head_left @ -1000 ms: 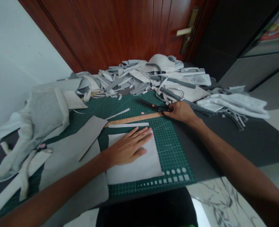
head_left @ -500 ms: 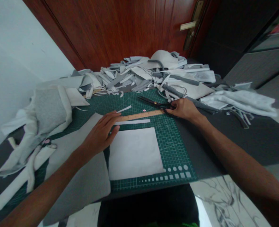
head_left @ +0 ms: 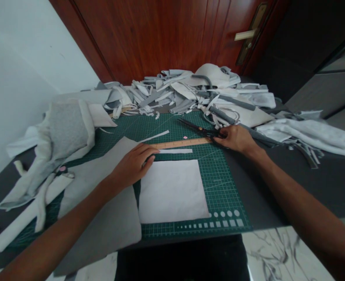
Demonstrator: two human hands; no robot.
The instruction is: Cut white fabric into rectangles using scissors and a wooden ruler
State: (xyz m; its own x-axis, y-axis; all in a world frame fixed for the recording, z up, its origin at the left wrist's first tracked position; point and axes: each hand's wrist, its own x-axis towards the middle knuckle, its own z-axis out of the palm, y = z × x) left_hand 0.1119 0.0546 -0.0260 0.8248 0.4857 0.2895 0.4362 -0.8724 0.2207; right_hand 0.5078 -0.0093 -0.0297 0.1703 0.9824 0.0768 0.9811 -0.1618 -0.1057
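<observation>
My left hand (head_left: 133, 164) reaches over the mat, its fingertips and thumb drawn together on the left end of a narrow white fabric strip (head_left: 176, 151). Farther right, my right hand (head_left: 237, 139) is closed round the handles of black scissors (head_left: 197, 127), whose blades point to the upper left. A wooden ruler (head_left: 187, 143) runs between the two hands, beyond the strip. Nearer to me lies a white square of fabric (head_left: 172, 193), flat on the green cutting mat (head_left: 222, 183). Under my left forearm is a large grey piece of fabric (head_left: 114, 222).
A heap of grey and white scraps (head_left: 172, 93) covers the back of the dark table (head_left: 292, 187). Bunched fabric (head_left: 70, 128) sits at the left, and folded white cloth (head_left: 310, 130) at the right. Another thin strip (head_left: 157, 136) lies beyond the ruler. Behind stands a wooden door (head_left: 160, 39).
My left fingertips have come down onto the strip's end, narrowing the gap to the thumb. My right hand stays at the scissors. The whole view has shifted slightly.
</observation>
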